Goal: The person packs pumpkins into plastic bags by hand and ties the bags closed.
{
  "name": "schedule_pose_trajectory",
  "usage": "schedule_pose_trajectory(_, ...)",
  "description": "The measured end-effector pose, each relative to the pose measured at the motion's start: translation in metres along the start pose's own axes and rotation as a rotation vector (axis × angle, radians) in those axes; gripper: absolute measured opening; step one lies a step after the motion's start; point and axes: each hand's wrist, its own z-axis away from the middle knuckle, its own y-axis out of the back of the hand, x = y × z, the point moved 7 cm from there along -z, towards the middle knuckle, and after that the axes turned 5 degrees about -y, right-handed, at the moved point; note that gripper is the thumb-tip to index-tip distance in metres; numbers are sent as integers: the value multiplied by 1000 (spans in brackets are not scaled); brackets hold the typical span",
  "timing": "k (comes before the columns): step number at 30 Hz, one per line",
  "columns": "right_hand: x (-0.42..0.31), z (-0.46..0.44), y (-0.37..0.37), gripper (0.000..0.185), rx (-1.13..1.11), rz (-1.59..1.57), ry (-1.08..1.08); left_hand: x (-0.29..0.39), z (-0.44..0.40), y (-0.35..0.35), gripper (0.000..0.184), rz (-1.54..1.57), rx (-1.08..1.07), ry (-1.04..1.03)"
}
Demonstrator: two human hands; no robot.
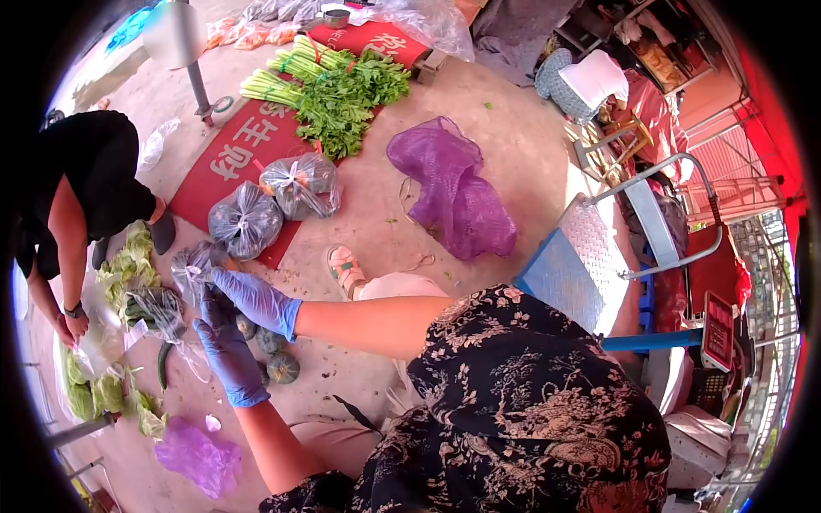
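My right hand [255,301], in a blue glove, has its fingers closed on a clear plastic bag [195,263] at the left of the head view. My left hand [229,362], gloved the same way, lies just below it, with its fingertips at a dark part of the bag. What its fingers hold there is hidden. Several round dark green squashes [283,368] sit on the floor just beyond my hands. Two full, knotted plastic bags [245,221] stand farther up on a red mat [224,154].
Celery bunches [342,98] lie across the mat. A purple mesh sack [453,192] is on the floor, with a platform scale [590,256] to the right. At left, another person [77,197] bends over leafy vegetables [107,393]. A purple plastic bag [198,456] lies below.
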Motion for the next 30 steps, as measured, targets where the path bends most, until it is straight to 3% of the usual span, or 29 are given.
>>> schedule_pose_trajectory(1,-7,-1,8,44,-6,-130,-16,-1,4,-12,61,-38,-26,-26)
schedule_pose_trajectory(4,-26,31,25,48,-192,-583,-416,8,21,-67,63,-86,-68,-105)
schedule_pose_trajectory(8,-71,96,93,52,150,-391,-235,2,49,-143,61,-96,-74,-138)
schedule_pose_trajectory(12,-103,157,133,53,206,-270,-110,-36,85,-200,48,-39,-224,-63)
schedule_pose_trajectory(16,-98,200,163,49,339,-396,-224,-50,117,-238,45,-36,-267,-1)
schedule_pose_trajectory(20,-110,232,181,43,495,-301,-168,-58,142,-265,44,-61,-249,33)
schedule_pose_trajectory(23,-95,228,186,39,480,-300,-22,-77,141,-258,44,-111,-237,85)
schedule_pose_trajectory(24,-97,231,182,37,464,-327,-62,-78,143,-260,44,-107,-227,95)
schedule_pose_trajectory(27,-81,231,179,34,511,2,-27,-80,147,-246,45,-111,-212,97)
schedule_pose_trajectory(28,-69,226,174,31,521,84,97,-77,150,-240,46,-138,-186,84)
schedule_pose_trajectory(29,-74,229,159,30,373,28,40,-80,152,-227,46,-157,-160,109)
schedule_pose_trajectory(30,-72,232,151,31,429,161,23,-79,157,-214,47,-182,-183,46)
